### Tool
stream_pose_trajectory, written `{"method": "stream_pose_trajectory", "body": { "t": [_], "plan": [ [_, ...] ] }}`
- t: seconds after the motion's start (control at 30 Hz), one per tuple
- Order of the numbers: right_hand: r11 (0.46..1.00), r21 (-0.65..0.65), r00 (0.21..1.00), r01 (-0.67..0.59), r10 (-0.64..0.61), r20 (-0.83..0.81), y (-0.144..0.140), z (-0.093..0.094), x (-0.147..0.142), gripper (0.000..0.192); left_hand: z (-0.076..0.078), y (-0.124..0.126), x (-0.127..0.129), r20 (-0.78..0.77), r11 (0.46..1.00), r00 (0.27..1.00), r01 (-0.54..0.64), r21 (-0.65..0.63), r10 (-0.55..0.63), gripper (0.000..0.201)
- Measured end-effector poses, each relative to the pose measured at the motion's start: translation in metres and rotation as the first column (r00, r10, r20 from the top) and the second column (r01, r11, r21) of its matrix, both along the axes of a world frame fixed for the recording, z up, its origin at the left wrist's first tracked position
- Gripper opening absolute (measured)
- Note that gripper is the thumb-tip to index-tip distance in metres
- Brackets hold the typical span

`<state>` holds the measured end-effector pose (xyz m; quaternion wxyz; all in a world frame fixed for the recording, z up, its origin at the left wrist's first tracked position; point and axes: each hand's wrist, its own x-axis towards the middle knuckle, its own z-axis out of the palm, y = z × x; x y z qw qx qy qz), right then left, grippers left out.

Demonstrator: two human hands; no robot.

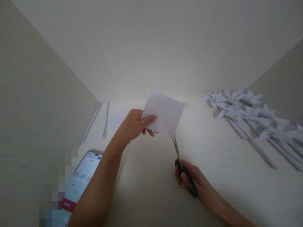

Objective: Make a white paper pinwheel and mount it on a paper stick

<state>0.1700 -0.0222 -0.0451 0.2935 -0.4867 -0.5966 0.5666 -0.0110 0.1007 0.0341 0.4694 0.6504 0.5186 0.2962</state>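
Note:
My left hand [140, 123] pinches a square sheet of white paper [164, 110] at its left side, thumb on top and fingers underneath. The sheet is held tilted above the table, one corner pointing down toward my right hand [191, 179]. That hand grips a pair of scissors [177, 149] with black handles, fingers in the loops. The blade tips meet the sheet's lower corner, and the blades look slightly apart. Whether they have cut into the paper I cannot tell.
Several white paper pinwheels [239, 104] on rolled paper sticks lie at right. Two narrow paper sticks [105, 119] lie at the back left, beside another paper sheet [117, 119] partly behind my left arm. A phone [81, 179] showing a timer lies at left. Pale walls [151, 47] enclose the table.

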Motion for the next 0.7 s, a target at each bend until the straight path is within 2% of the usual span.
{"method": "stream_pose_trajectory", "body": {
  "t": [0.23,0.7],
  "plan": [
    [1.000,0.000,0.999,-0.028,0.028,0.042,0.0025,0.0046,-0.0024,0.039,0.0001,-0.0012,0.0010,0.019,0.995,0.996,0.092,-0.037,-0.091,0.026],
    [0.999,-0.008,0.998,-0.041,0.042,0.054,0.0024,0.0052,-0.0024,0.041,0.0023,-0.0027,0.0026,0.033,0.993,0.995,0.094,-0.068,-0.092,0.024]
  ]
}}
